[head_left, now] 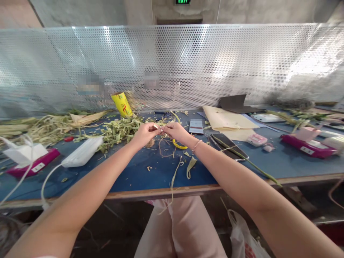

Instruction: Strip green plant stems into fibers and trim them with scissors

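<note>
L hand (145, 134) is pinching a small pale pc (156, 126) betw. thumb & forefinger, grip narrow; R hand (177, 132) is meeting it tip to tip, fingers bunched close, but can't tell if it's gripping too, as the contact's partly hidden. The pc is sitting up off the table (134, 184), approx. centre, just R of the leafy heap (114, 132). For steady fine work, both hands should be using light pressure, tips only, w/ L anchoring & R making the small moves; squeezing hard is risking a crushed or slipped pc. Keeping wrists low & tips in clear sight is helping too.

Just below, a thin fibre loop (164, 156) is lying on the table; fingers should be avoiding it, could be snagging. A yellow curved item (179, 145) is resting under R hand, a brown roundish lump (149, 144) under L. Nearer the body, a dry strip (174, 175) is hanging over the edge; a wrist could be dragging it off.

Further out, a yellow tube (122, 104) is tilting behind the heap; a small card (196, 126) & dark device (228, 146) are lying to the R, w/ a long green stem (258, 168) crossing the latter.
</note>
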Demonstrator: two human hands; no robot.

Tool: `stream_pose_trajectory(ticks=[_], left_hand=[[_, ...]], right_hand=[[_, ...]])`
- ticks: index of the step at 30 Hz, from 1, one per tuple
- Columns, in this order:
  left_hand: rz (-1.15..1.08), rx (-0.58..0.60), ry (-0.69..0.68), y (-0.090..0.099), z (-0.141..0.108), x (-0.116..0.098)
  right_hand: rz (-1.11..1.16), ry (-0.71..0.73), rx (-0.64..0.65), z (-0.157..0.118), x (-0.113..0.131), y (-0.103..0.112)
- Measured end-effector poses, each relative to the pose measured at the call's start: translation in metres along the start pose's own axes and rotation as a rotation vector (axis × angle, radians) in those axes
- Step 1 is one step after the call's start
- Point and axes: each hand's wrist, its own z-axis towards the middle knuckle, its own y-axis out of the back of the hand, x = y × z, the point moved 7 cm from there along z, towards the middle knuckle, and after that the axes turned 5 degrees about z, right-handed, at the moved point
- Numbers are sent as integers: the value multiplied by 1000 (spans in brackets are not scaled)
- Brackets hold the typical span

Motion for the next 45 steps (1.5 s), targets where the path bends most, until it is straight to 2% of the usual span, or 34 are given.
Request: stream_pose_trajectory(ticks=[7,12,17,23,31,39,45], left_hand=[[165,-40,-42,2,-1,-5],[172,-50,-55,1,0,-2],[134,-52,-36,0,-2,-5],[86,-39,-40,-1,-3,-7],[81,-10,-24,-2,-2,-4],[63,59,-25,-7,-1,-1],[59,57,-5,-10,-2,-1]], right_hand=[[-106,-24,-86,-3,5,6],[-117,76,-186,-4,14,11],[-106,215,-141,-5,26,8],[7,120,-42,-3,19,3],[71,17,6,-3,11,-3],[148,62,-8,-1,10,-4],[120,110,0,-1,14,0]])
